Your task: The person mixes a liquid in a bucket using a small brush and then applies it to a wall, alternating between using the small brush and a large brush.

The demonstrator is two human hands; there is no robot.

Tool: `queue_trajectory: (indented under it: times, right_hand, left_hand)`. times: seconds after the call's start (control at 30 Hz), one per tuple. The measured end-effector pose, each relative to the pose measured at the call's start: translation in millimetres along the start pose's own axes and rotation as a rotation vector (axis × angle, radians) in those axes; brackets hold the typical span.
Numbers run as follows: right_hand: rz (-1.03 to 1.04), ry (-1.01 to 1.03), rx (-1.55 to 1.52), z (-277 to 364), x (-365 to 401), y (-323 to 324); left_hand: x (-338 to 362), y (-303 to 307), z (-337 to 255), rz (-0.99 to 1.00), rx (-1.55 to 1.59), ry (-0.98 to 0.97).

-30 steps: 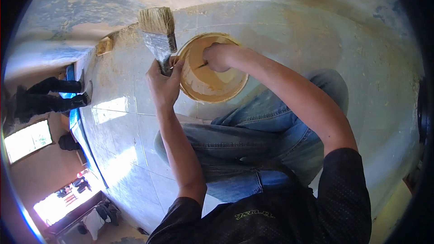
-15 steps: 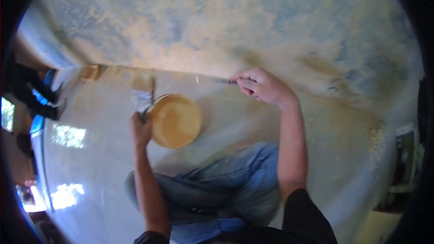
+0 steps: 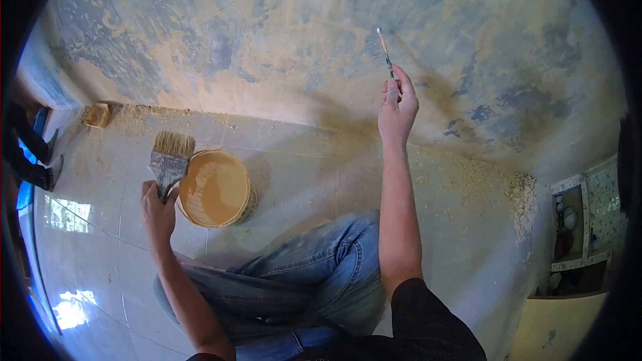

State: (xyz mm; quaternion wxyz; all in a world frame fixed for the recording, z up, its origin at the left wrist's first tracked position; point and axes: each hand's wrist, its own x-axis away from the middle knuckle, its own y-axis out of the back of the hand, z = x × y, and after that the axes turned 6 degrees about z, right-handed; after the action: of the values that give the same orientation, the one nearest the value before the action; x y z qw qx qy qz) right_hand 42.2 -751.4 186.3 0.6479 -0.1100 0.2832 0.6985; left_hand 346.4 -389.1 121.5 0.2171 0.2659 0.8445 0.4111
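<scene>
My left hand (image 3: 159,217) is closed around the handle of a wide flat paintbrush (image 3: 170,160), its tan bristles pointing up and away from me. Right beside it stands a round bucket (image 3: 249,210) holding tan-yellow liquid, with streaks on its inner wall. Out in front of the wall (image 3: 281,40), my right hand (image 3: 398,107) pinches a slim paintbrush (image 3: 384,47) between thumb and fingers. That brush has a dark handle and a small whitish tip, which overlaps the patchy blue-grey and tan wall surface.
Crumbs and flakes (image 3: 525,197) lie along the foot of the wall, thickest at the right corner. A small tan box (image 3: 97,115) sits by the left corner. Shelving (image 3: 582,227) stands at far right. My crossed legs (image 3: 301,267) rest on the tiled floor (image 3: 455,254).
My right hand has risen from the wall's foot to higher in front of it, the slim brush now pointing up. The bucket and left hand appear further left as the view shifted.
</scene>
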Motion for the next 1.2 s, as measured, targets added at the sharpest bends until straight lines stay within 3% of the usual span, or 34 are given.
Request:
queue_trajectory:
  times: [0.03, 0.17, 0.33, 0.43, 0.7, 0.83, 0.93, 1.03, 1.2]
  right_hand:
    - [0.000, -0.001, 0.001, 1, 0, -2]
    - [0.070, -0.011, 0.082, 6, 4, -11]
    - [0.128, 0.047, 0.098, 8, 3, -21]
    - [0.129, 0.191, 0.160, 13, -5, -26]
    - [0.241, 0.241, 0.316, 18, 8, -35]
    - [0.152, 0.271, 0.282, 25, -2, -30]
    - [0.121, 0.260, 0.301, 22, -2, -31]
    - [0.285, 0.216, 0.401, 13, 8, -33]
    - [0.145, 0.229, 0.233, 25, 0, -25]
  left_hand:
    - [3, 9, -1, 0.029, 0.018, -0.070]
    - [8, 28, -8, 0.198, -0.087, 0.113]
    - [8, 27, 1, 0.209, -0.116, 0.130]
    - [8, 29, -4, 0.243, -0.114, 0.203]
    - [7, 31, -10, 0.554, -0.162, 0.298]
    - [10, 21, 7, 0.533, -0.157, 0.252]
    - [8, 22, 3, 0.630, -0.045, 0.344]
    - [10, 20, 5, 0.617, -0.121, 0.378]
    - [11, 22, 1, 0.584, -0.223, 0.343]
